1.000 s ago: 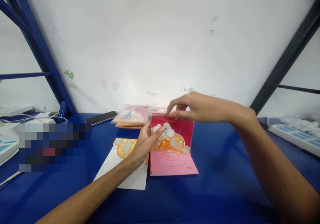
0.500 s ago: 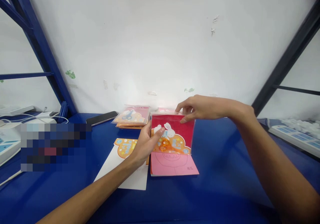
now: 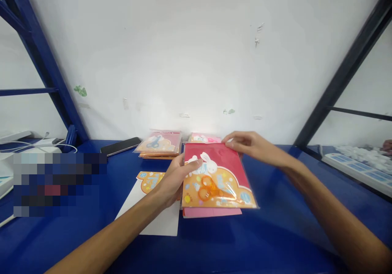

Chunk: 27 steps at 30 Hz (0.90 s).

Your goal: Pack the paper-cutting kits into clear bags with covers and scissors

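Note:
A clear plastic packet (image 3: 226, 163) holds red paper, an orange card with a white rabbit, and orange scissors (image 3: 212, 188). My left hand (image 3: 176, 178) grips its left edge, thumb on top near the rabbit. At the top right corner, my right hand (image 3: 245, 143) pinches the packet's edge between thumb and fingers. Beneath the packet, a pink sheet (image 3: 211, 212) shows along the front; the rest of it is covered. To the left lie a white sheet (image 3: 159, 223) and an orange printed card (image 3: 150, 181), both partly hidden by my left hand and arm.
Behind my hands are a stack of similar packets (image 3: 163, 143) with blue scissors on top and another packet (image 3: 205, 138) with pink. A black phone (image 3: 121, 146) lies at the back left. Power strips stand left and right (image 3: 358, 165) on the blue table (image 3: 260, 241).
The packet has come nearer and tilted flatter, now covering most of the pink sheet. My right hand has shifted slightly right and down with its corner; my left hand keeps its hold.

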Available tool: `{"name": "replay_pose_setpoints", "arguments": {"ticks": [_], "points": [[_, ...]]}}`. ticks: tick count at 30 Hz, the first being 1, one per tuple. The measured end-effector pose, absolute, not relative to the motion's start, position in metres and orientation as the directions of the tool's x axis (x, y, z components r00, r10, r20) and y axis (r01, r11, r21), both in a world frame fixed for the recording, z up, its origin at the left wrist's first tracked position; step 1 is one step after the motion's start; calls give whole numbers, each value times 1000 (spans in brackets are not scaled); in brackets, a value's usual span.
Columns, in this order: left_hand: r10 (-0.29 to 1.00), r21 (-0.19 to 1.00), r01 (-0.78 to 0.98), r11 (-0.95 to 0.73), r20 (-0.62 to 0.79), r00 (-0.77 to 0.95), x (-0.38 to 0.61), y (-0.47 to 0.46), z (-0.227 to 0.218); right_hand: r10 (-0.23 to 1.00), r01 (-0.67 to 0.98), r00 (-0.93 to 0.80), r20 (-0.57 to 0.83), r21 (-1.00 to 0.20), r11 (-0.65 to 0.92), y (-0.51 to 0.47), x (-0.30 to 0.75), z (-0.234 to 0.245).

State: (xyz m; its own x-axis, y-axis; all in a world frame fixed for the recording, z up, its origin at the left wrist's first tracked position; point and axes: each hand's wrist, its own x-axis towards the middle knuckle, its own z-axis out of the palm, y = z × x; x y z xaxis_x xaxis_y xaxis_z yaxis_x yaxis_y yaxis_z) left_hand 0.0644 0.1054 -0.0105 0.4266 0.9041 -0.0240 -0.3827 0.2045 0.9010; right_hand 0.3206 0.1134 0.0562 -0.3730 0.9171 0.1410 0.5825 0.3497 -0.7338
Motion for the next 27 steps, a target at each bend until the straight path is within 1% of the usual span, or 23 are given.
{"name": "replay_pose_setpoints", "arguments": {"ticks": [2, 5, 7, 9, 12, 15, 18, 20, 23, 27], "points": [[881, 907, -336, 252, -71, 468, 66, 102, -14, 941, 491, -326, 89, -835, 249, 114, 329, 24], [876, 928, -281, 245, -88, 475, 69, 100, -20, 948, 423, -318, 27, -890, 168, 115, 335, -10], [901, 953, -253, 165, -41, 433, 70, 102, -22, 946, 373, -325, 10, -917, 138, 115, 336, -20], [924, 982, -184, 47, 27, 381, 69, 106, -23, 946, 327, -324, 9, -937, 121, 116, 335, -23], [933, 995, -7, -96, 92, 349, 65, 116, -24, 948, 314, -316, 33, -939, 137, 118, 333, -25], [934, 950, 209, -234, 160, 319, 60, 126, -25, 946, 355, -316, 67, -917, 183, 119, 332, -29], [924, 821, 437, -367, 267, 273, 55, 133, -28, 947, 434, -303, 109, -869, 239, 118, 329, -34], [908, 737, 530, -420, 346, 238, 53, 136, -31, 937, 519, -290, 195, -791, 326, 117, 328, -37], [869, 660, 571, -488, 430, 246, 51, 140, -37, 888, 614, -319, 331, -642, 460, 116, 326, -37], [828, 553, 623, -553, 450, 335, 50, 140, -37, 830, 683, -392, 396, -479, 551, 116, 328, -36]]}}
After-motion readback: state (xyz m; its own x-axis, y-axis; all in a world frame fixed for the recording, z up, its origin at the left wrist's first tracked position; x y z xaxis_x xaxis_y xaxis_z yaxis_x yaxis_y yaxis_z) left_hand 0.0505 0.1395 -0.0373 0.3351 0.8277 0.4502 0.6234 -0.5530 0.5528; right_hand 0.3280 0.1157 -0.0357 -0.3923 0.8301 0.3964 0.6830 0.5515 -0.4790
